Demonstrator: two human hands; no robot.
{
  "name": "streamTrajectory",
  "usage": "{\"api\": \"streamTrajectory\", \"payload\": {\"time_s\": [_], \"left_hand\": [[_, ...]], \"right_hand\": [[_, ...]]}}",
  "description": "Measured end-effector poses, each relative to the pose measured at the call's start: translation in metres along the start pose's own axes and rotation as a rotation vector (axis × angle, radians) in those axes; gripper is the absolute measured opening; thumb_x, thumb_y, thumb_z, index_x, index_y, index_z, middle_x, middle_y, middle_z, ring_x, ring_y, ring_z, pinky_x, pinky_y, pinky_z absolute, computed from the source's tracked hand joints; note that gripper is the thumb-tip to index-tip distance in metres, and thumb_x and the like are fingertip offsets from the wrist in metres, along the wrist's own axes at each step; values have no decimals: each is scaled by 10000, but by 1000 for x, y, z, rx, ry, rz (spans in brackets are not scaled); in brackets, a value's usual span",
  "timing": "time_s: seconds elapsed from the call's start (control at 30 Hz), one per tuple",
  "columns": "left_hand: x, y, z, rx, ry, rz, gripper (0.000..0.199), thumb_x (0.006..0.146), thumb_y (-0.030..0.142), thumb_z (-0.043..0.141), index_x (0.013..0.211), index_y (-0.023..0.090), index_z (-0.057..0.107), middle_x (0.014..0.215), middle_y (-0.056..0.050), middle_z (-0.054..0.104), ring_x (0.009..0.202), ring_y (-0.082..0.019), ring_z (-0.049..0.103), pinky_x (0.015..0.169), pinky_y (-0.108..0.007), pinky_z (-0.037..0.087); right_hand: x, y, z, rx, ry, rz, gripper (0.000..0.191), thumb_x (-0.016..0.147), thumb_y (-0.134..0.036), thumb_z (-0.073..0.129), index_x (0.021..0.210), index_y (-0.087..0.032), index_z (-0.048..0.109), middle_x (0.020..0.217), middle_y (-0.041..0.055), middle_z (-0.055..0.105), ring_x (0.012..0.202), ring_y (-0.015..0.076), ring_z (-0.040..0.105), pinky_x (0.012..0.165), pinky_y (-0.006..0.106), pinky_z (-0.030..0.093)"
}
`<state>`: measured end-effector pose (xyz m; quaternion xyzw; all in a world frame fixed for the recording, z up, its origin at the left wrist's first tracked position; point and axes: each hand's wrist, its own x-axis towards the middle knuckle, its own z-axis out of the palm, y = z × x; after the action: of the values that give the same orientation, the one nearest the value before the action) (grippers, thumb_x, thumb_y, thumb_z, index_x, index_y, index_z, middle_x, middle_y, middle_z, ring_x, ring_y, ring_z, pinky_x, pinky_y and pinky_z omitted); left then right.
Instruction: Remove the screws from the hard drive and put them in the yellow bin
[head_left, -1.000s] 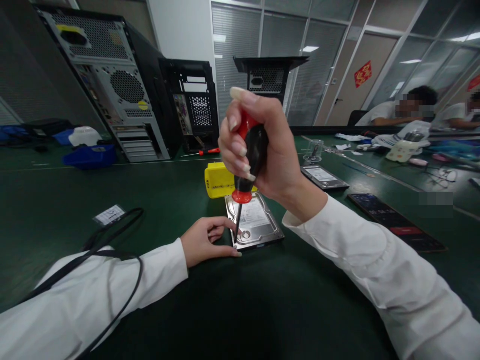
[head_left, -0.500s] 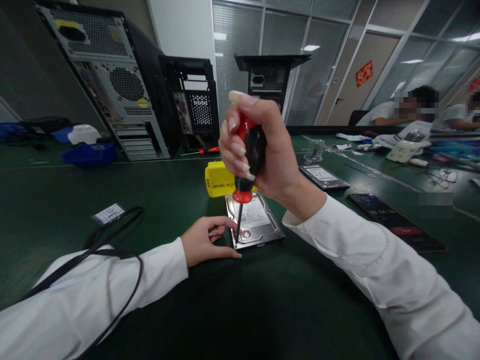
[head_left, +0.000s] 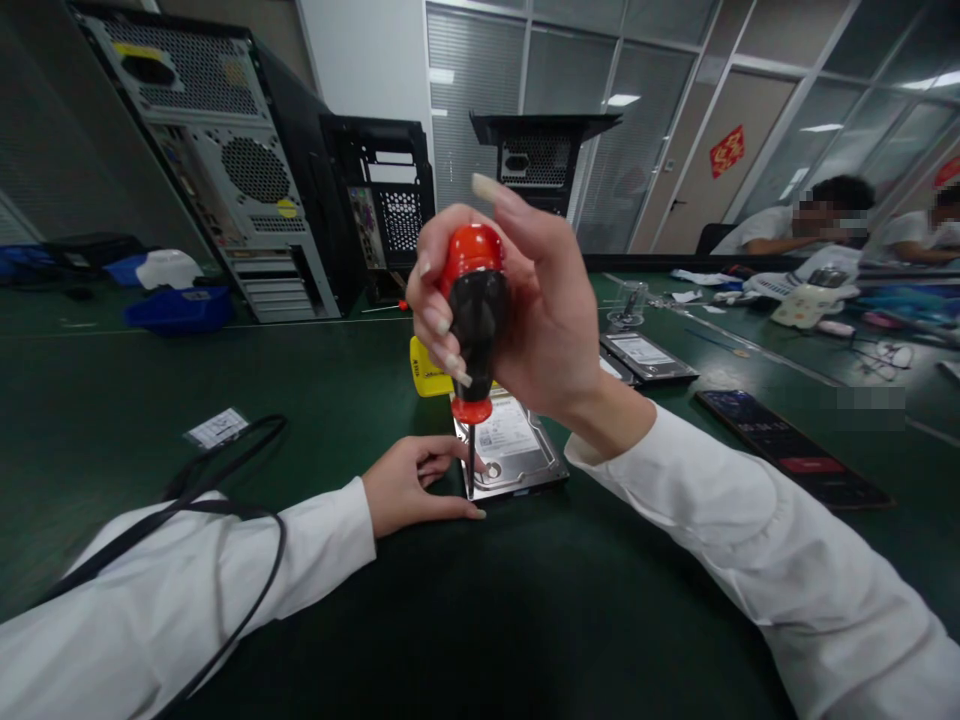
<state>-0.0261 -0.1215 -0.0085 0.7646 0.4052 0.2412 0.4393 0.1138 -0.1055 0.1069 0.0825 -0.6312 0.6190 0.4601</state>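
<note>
A silver hard drive (head_left: 517,452) with a white label lies flat on the dark green table. At its near left corner is my left hand (head_left: 412,482), closed on that corner, with the index finger over the top face and the thumb along the near edge. My right hand (head_left: 544,300) wraps round the red and black handle of a screwdriver (head_left: 480,310), its thumb lifted off the handle. The screwdriver stands nearly upright, its tip at the drive's near left corner, close to my left fingers. Behind the drive, a yellow tray (head_left: 427,372) is partly hidden by my right hand.
Another hard drive (head_left: 649,357) and a phone (head_left: 787,448) lie to the right. Computer cases (head_left: 262,170) stand at the back left. A black cable (head_left: 225,500) crosses my left sleeve near a small labelled bag (head_left: 217,428). People sit at the far right.
My right hand has moved slightly left and turned with the screwdriver, which now stands more upright. Its thumb has lifted away from the handle. My left hand and the drive stay put.
</note>
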Motion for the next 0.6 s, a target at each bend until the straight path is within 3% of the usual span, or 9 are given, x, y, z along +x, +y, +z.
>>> {"api": "streamTrajectory", "payload": {"time_s": [0.23, 0.37, 0.5, 0.6], "left_hand": [[0, -4, 2, 68, 10, 24, 416, 599, 377, 782, 898, 116, 657, 652, 43, 427, 556, -92, 284, 495, -213, 244], [-1, -1, 3, 88, 13, 34, 364, 630, 347, 767, 893, 118, 661, 609, 70, 340, 536, -84, 262, 496, -209, 228], [-2, 1, 4, 102, 38, 67, 319, 663, 301, 745, 914, 124, 658, 574, 90, 225, 524, -86, 249, 494, -210, 202], [-3, 1, 5, 102, 41, 89, 303, 678, 281, 729, 925, 122, 655, 583, 82, 265, 529, -88, 255, 491, -211, 199]], "right_hand": [[-1, -3, -8, -146, -82, 14, 231, 920, -322, 343, 916, -157, 505, 808, -12, 496, 660, 80, 537, 598, 211, 490], [1, 2, -11, -80, 13, -28, 129, 859, -278, 532, 838, -177, 455, 803, -17, 531, 643, 76, 559, 615, 215, 508], [2, 4, -11, -87, 21, -7, 191, 838, -323, 567, 829, -198, 423, 719, -39, 527, 471, 41, 467, 437, 156, 390], [2, 2, -10, -39, 14, 5, 205, 877, -392, 470, 825, -194, 454, 622, -51, 439, 431, 44, 408, 414, 160, 323]]}}
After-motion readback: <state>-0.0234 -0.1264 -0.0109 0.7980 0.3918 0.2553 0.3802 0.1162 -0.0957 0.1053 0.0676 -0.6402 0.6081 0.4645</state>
